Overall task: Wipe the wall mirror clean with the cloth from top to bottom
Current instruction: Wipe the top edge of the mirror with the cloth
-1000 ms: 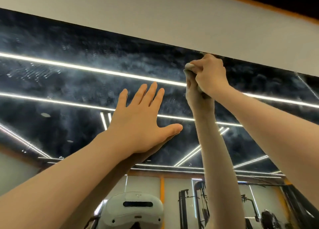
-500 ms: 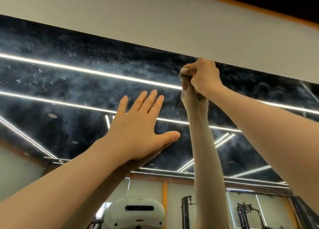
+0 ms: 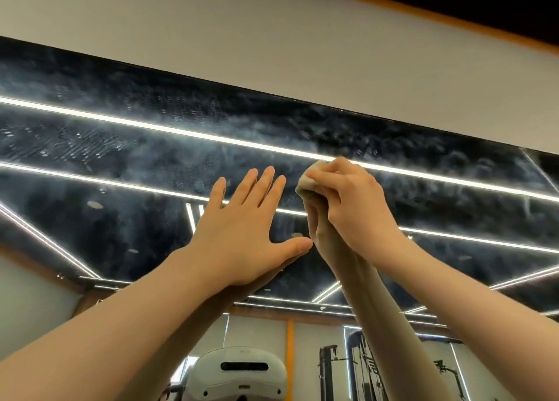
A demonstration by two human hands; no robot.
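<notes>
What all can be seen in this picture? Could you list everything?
wall mirror: one, dark glass with hazy smears, across the wall ahead.
cloth: one, pale beige, bunched against the glass.
wall: white, above the mirror.
orange strip: one, along the wall's top.
headset reflection: one, white, bottom centre.
gym machines reflection: black, lower right.
left hand: flat, fingers spread on the glass.
right hand: grips the cloth.

Most of the cloth (image 3: 305, 180) is hidden inside the right hand's (image 3: 354, 207) grip.
</notes>
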